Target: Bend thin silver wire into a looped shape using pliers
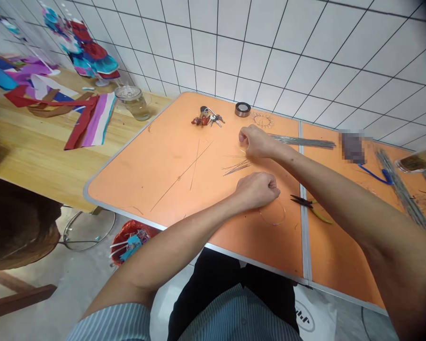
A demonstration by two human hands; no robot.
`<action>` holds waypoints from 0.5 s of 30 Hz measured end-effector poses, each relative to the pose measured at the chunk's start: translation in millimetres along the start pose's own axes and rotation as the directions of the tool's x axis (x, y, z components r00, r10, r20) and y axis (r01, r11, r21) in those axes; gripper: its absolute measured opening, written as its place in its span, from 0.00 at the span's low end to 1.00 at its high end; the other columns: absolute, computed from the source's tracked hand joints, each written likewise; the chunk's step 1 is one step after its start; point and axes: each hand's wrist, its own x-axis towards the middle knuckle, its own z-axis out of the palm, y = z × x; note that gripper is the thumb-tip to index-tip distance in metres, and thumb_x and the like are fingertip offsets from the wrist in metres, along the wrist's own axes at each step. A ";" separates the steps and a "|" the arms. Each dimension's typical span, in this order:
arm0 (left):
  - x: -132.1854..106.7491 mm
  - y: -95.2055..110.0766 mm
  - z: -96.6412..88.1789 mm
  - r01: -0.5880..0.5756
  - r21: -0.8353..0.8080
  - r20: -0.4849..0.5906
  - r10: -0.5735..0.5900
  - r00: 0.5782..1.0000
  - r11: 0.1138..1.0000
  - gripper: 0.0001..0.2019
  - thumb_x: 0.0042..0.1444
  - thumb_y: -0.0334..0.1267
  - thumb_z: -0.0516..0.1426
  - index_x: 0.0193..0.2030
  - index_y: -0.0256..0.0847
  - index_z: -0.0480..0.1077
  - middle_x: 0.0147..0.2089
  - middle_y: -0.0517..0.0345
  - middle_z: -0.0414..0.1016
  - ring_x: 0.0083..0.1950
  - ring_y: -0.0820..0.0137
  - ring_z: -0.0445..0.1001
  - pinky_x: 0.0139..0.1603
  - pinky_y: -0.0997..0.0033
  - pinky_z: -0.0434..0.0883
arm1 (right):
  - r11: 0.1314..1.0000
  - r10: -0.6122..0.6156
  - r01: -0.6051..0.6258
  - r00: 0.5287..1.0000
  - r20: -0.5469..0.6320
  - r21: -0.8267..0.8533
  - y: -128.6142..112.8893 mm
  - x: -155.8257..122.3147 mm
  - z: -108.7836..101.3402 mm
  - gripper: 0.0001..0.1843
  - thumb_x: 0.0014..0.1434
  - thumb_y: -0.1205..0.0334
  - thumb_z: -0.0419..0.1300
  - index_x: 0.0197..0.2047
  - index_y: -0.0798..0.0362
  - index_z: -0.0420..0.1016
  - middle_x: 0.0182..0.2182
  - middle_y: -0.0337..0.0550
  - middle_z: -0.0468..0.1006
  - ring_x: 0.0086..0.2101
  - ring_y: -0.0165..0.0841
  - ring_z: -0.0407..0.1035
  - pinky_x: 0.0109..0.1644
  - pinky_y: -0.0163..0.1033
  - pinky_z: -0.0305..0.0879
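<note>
My left hand [257, 189] rests as a closed fist on the orange folding table [170, 161], right beside a thin wire ring [272, 214] that lies flat. My right hand [256, 141] is farther back, fingers curled in a pinch near a small fan of thin wires [237, 166]; what it pinches is too fine to make out. Pliers [307, 203] with yellow-green handles lie just right of the left hand. Two long single wires [188, 170] lie crossed on the table's left half.
A bunch of keys [208, 117], a tape roll [242, 109] and a small wire ring piece [261, 120] sit at the table's back. Wire bundles [303, 141] lie at right. A wooden table [31, 147] holds coloured paper [88, 118] and a glass jar [133, 101].
</note>
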 end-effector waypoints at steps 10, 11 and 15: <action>-0.5 0.2 2.6 -0.007 0.026 -0.015 0.007 1.000 1.000 0.08 0.60 0.39 0.59 0.30 0.44 0.68 0.37 0.59 0.82 0.39 0.64 0.73 0.35 0.64 0.59 | 0.978 0.082 -0.067 0.994 0.070 -0.197 7.9 -30.6 -9.2 0.22 0.57 0.69 0.63 0.55 0.47 0.73 0.44 0.47 0.84 0.36 0.41 0.74 0.35 0.42 0.57; -0.4 0.3 2.6 -0.004 0.028 -0.014 0.005 1.000 1.000 0.08 0.60 0.39 0.59 0.30 0.44 0.68 0.37 0.59 0.82 0.38 0.64 0.72 0.35 0.63 0.58 | 0.972 0.084 -0.064 0.993 0.080 -0.227 4.5 -32.4 -8.9 0.21 0.59 0.69 0.62 0.55 0.47 0.73 0.44 0.48 0.84 0.36 0.42 0.74 0.35 0.42 0.57; -0.4 0.2 2.3 0.005 0.036 -0.004 -0.005 1.000 0.999 0.07 0.59 0.39 0.59 0.30 0.45 0.68 0.37 0.59 0.82 0.38 0.63 0.72 0.34 0.62 0.58 | 0.947 0.087 -0.049 0.990 0.106 -0.317 -6.5 -32.0 -6.9 0.19 0.64 0.69 0.59 0.58 0.49 0.73 0.44 0.55 0.84 0.37 0.47 0.76 0.37 0.44 0.57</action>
